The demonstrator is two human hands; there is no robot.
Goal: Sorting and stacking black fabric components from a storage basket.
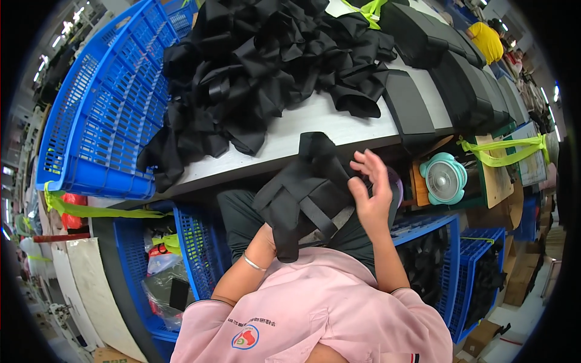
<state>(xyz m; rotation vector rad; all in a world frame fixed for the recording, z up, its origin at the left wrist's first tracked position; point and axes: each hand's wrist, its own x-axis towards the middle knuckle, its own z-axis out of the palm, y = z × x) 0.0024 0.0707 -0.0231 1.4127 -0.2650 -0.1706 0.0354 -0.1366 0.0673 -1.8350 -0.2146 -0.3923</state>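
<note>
A black sewn fabric piece [308, 196] with strap-like bands across it is held up over my lap. At its near left corner is my left hand [265, 241], with a metal bangle at the wrist. The fabric hides most of its fingers, but the hand is gripping the piece. My right hand [372, 192] is raised just right of the fabric, apart from it, fingers spread and holding nothing. Beyond the fabric, a large heap of similar black fabric pieces [254, 72] covers much of the white table [327, 118].
Stacked flat black panels [411, 103] lie at the table's right. A blue plastic crate [112, 115] stands at left. Beside my legs are a blue crate with plastic bags [166, 272] and another blue crate [451, 260]. A teal fan [445, 177] sits right. Someone in yellow [486, 41] is farther off.
</note>
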